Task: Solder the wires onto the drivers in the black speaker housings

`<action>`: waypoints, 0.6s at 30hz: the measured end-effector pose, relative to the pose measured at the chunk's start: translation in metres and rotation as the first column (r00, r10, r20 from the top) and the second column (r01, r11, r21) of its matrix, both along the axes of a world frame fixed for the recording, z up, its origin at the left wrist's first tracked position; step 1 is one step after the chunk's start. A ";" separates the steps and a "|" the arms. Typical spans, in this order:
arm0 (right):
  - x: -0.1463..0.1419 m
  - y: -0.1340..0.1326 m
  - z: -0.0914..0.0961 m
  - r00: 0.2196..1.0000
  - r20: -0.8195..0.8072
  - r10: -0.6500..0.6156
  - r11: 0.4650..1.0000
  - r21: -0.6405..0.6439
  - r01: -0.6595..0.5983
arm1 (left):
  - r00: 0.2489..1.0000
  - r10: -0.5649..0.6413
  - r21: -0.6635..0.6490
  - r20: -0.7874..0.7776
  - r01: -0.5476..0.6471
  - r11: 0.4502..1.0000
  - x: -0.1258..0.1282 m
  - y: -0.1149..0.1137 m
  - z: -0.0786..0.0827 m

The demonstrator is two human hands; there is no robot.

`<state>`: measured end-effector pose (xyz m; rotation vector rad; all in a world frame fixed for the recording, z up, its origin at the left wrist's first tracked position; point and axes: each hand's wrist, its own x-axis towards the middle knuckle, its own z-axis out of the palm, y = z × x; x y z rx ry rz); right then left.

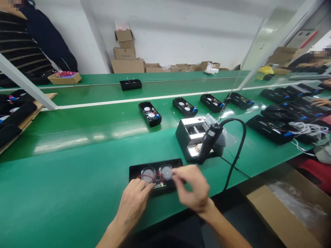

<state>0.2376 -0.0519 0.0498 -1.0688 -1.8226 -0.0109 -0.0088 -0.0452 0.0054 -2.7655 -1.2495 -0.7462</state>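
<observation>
Left grip (136, 195) and right grip (192, 188) seen bare, fingers slender; right one blurred, finer detail lost. Left forearm (112, 230) bared to frame edge. Small dark marking (131, 217) borne at left wrist (125, 213) — tattoo or smudge, cannot be told. Right forearm (223, 225) likewise bared. Plain black clothing (178, 232) worn at lap — cut and seams hidden in shadow.

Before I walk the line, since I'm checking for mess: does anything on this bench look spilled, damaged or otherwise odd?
Mainly the white cables at the right: they lie in a loose tangle, untidy beside the black speaker housings. The nearest speaker housing, at the left hand, shows no clear damage, though partly covered.
</observation>
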 end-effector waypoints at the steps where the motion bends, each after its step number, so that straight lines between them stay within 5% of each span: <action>1: 0.017 0.005 0.008 0.973 -0.121 -0.197 0.979 0.022 0.202 | 1.000 0.006 0.025 -0.010 -0.005 1.000 0.001 -0.001 -0.001; 3: 0.050 0.021 0.019 0.823 -0.233 -0.518 0.852 -0.061 0.520 | 1.000 0.015 0.064 -0.017 -0.013 0.998 0.002 -0.003 -0.004; 6: 0.084 0.048 0.021 0.772 -0.176 -0.611 0.775 -0.336 0.536 | 0.999 0.028 0.073 -0.038 -0.025 0.997 0.001 -0.004 -0.007; 9: 0.090 0.061 0.010 0.790 -0.387 -0.476 0.835 -0.480 0.268 | 0.996 0.048 0.081 -0.080 -0.042 0.996 -0.001 -0.005 -0.009; 13: 0.076 0.052 -0.002 0.676 -0.674 -0.297 0.915 -0.403 0.000 | 0.996 0.045 0.165 -0.074 -0.033 0.986 -0.001 -0.011 -0.012; 18: 0.082 0.048 0.028 0.580 -0.793 -0.188 0.976 -0.219 0.017 | 0.995 0.078 0.254 -0.056 -0.061 0.965 0.008 -0.008 -0.013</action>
